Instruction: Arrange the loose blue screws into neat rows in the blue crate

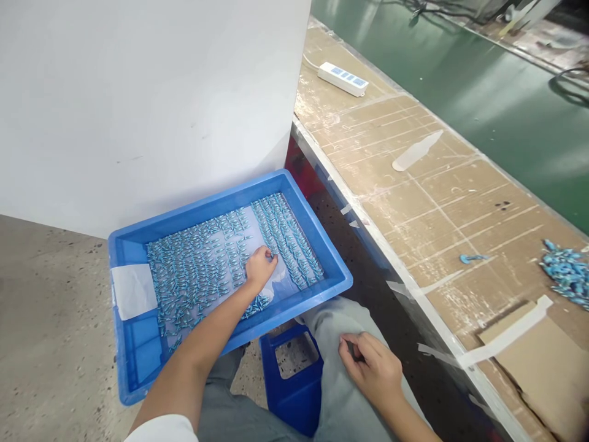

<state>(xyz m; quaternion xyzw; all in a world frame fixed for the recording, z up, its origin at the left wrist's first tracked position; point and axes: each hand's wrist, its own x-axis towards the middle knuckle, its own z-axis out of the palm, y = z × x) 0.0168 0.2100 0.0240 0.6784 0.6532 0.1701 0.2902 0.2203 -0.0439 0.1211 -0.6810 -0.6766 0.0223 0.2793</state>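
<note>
A blue plastic tray (129,362) sits low on my left, its floor covered with several rows of small blue parts (197,264). My left hand (260,268) reaches into the tray with fingers curled over the parts near the middle right; whether it grips one I cannot tell. My right hand (370,365) rests on my right thigh on grey trousers, fingers pinched together, and nothing shows clearly between them.
A blue stool (294,383) stands between my legs. On the right is a taped cardboard-covered bench (414,184) with a pile of blue parts (568,273), one loose part (472,258) and a white power strip (343,78). A white panel (151,98) stands behind the tray.
</note>
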